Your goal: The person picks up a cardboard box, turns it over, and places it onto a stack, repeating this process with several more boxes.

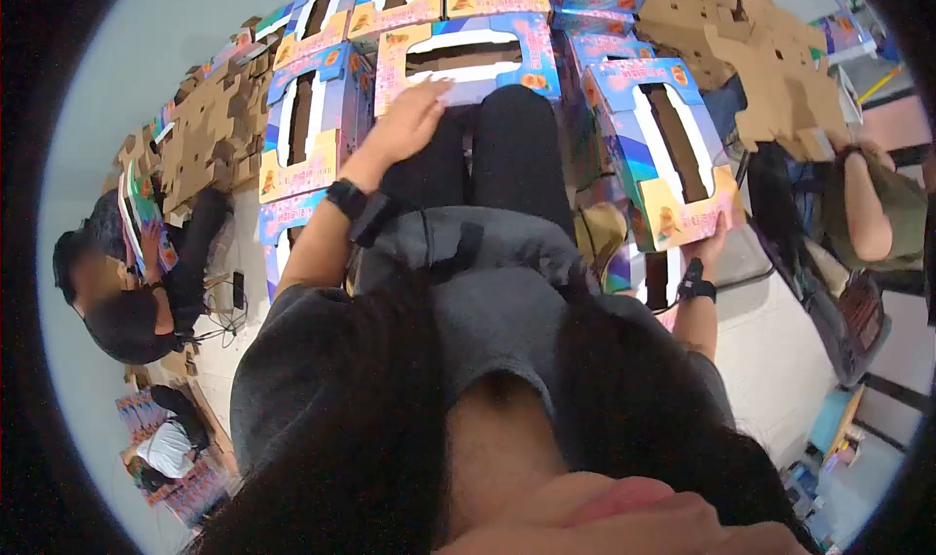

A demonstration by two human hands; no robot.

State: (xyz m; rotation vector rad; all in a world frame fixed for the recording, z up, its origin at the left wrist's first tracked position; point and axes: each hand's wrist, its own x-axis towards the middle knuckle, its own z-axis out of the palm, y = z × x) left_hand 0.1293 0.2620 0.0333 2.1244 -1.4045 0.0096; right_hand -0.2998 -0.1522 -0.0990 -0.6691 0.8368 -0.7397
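Observation:
Over my thighs, my left hand (411, 123) is open, fingers stretched out along the near side of a printed cardboard box (534, 53). That box has a long white-edged opening in its top. My right hand (710, 245) grips the lower end of another printed box (673, 204), pink, blue and yellow, tilted beside my right knee. Part of the right fingers is hidden behind it. Through its long opening, brown cardboard shows. To the left of my left hand stands a similar box (331, 116).
More printed boxes (395, 14) stand in rows ahead. Flattened brown cardboard (210, 151) is piled at left, with more cardboard (780, 87) at right. One person (127, 311) sits at left holding a printed piece; another person (877, 209) is at right by a dark chair (848, 326).

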